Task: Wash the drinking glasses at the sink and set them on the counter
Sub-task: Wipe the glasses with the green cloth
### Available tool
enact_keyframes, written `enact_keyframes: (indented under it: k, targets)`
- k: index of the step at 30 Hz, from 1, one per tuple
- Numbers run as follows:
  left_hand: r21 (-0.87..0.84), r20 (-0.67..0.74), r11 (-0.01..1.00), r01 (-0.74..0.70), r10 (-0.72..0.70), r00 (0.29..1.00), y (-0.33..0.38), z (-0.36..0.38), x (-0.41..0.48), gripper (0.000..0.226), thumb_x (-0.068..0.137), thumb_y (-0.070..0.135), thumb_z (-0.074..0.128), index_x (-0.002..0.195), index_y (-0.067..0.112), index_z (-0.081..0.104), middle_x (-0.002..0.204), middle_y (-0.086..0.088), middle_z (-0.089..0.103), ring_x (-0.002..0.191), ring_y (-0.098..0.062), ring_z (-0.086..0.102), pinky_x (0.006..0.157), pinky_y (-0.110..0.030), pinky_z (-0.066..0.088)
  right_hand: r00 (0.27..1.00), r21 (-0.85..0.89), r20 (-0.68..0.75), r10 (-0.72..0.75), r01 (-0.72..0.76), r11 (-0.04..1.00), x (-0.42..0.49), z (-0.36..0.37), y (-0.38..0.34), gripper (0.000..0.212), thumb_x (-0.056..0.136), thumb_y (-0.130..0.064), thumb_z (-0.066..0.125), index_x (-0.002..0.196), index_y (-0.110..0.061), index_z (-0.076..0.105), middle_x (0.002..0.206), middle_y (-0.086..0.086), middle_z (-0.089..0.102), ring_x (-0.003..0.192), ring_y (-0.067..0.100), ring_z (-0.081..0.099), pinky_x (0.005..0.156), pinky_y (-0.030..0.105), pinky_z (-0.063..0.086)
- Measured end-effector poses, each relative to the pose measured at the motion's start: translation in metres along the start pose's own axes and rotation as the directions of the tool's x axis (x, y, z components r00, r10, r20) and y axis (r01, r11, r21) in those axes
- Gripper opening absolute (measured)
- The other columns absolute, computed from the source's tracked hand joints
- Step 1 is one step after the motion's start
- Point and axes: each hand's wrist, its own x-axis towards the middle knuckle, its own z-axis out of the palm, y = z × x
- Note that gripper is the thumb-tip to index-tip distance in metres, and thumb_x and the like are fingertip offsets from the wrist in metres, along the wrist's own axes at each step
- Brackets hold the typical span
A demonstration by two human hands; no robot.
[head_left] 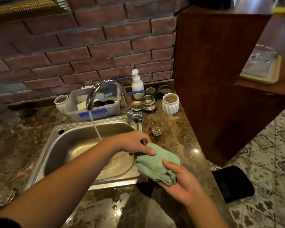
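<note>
A crumpled green cloth (158,163) lies between both hands, over the right rim of the steel sink (61,145). My left hand (135,143) pinches its upper edge with thumb and fingers. My right hand (181,181) cups the cloth from below, thumb on top. A clear drinking glass (157,127) stands upright on the marble counter (183,139) just right of the tap base. Water runs from the curved chrome tap (105,89) into the basin. Another clear glass (11,116) shows blurred on the counter at far left.
Behind the sink stand a plastic tub with sponges (95,104), a white ribbed cup (61,102), a soap pump bottle (137,85), small metal cups (148,102) and a white ribbed pot (170,103). A wooden cabinet (220,71) borders the counter's right side. The counter front is wet.
</note>
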Motion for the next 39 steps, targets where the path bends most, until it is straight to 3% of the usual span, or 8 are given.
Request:
enact_keyframes:
  k: [5,8,14,19,25,31,35,39]
  targets:
    - [0.062,-0.097,0.998,0.021,-0.015,0.995,-0.005,-0.018,0.061,0.036,0.091,0.033,0.073,0.122,0.018,0.063,0.097,0.007,0.058,0.078,-0.006,0.057,0.053,-0.013,0.043,0.986,0.070,-0.157,-0.047,0.058,0.996,0.025,-0.032,-0.021,0.053,0.082,-0.003,0.058,0.135,0.004,0.053,0.122,0.033,0.067,0.108,0.045,0.068,0.088,0.051,0.058]
    - [0.166,-0.276,0.986,0.010,0.036,0.961,-0.005,-0.026,0.102,0.054,0.088,0.032,0.075,0.137,0.024,0.053,0.117,-0.001,0.053,0.099,-0.016,0.057,0.076,-0.025,0.046,0.971,0.138,-0.231,-0.053,0.087,0.987,0.038,-0.049,-0.033,0.049,0.083,-0.004,0.057,0.132,0.001,0.056,0.119,0.031,0.069,0.095,0.044,0.074,0.070,0.048,0.064]
    - [0.397,-0.147,0.917,0.049,0.011,0.989,-0.016,-0.021,0.158,0.089,0.084,0.035,0.079,0.154,0.038,0.024,0.163,-0.008,0.011,0.148,-0.039,0.018,0.115,-0.058,0.035,0.955,0.188,-0.293,-0.033,0.092,0.978,0.063,-0.072,-0.047,0.039,0.091,-0.001,0.051,0.129,0.003,0.058,0.122,0.035,0.066,0.117,0.050,0.060,0.096,0.056,0.046]
    - [0.511,-0.182,0.858,0.055,0.045,0.982,-0.022,-0.014,0.177,0.074,0.087,0.026,0.074,0.147,0.035,0.031,0.155,-0.013,0.021,0.140,-0.043,0.029,0.106,-0.053,0.044,0.931,0.046,-0.366,-0.018,0.038,0.998,0.084,-0.072,-0.058,0.040,0.096,-0.003,0.051,0.134,0.007,0.054,0.125,0.037,0.063,0.122,0.052,0.057,0.113,0.059,0.036]
    - [0.543,-0.136,0.838,0.057,0.020,0.991,-0.021,-0.010,0.190,0.074,0.087,0.027,0.074,0.146,0.032,0.030,0.158,-0.013,0.022,0.142,-0.049,0.022,0.106,-0.056,0.042,0.952,0.112,-0.298,-0.068,0.106,0.988,0.094,-0.059,-0.062,0.033,0.098,0.001,0.048,0.130,0.004,0.057,0.121,0.034,0.067,0.111,0.050,0.066,0.094,0.051,0.050]
    - [0.263,-0.179,0.964,0.037,0.011,0.984,-0.014,-0.018,0.175,0.060,0.081,0.032,0.079,0.133,0.032,0.050,0.125,-0.003,0.040,0.128,-0.036,0.042,0.104,-0.044,0.041,0.860,-0.093,-0.419,-0.290,0.277,0.956,0.085,-0.040,-0.059,0.030,0.100,-0.006,0.054,0.130,-0.005,0.059,0.120,0.022,0.071,0.113,0.040,0.067,0.103,0.052,0.049]
    - [0.038,-0.208,0.999,-0.027,0.034,0.978,-0.007,-0.032,0.132,0.061,0.084,0.043,0.077,0.139,0.031,0.052,0.124,0.002,0.045,0.119,-0.023,0.055,0.097,-0.031,0.047,0.682,-0.532,-0.314,-0.661,0.450,0.717,0.074,-0.019,-0.051,0.032,0.100,-0.020,0.058,0.130,-0.031,0.061,0.123,-0.002,0.073,0.118,0.020,0.066,0.104,0.043,0.050]
    - [-0.124,-0.286,0.987,-0.102,0.063,0.956,0.015,-0.040,0.078,0.036,0.093,0.044,0.064,0.127,0.030,0.062,0.113,0.007,0.067,0.093,0.001,0.067,0.076,-0.014,0.055,0.554,-0.740,0.082,-0.829,0.591,0.322,0.060,0.012,-0.040,0.048,0.099,-0.034,0.056,0.145,-0.044,0.044,0.151,-0.020,0.047,0.140,-0.001,0.042,0.113,0.028,0.036]
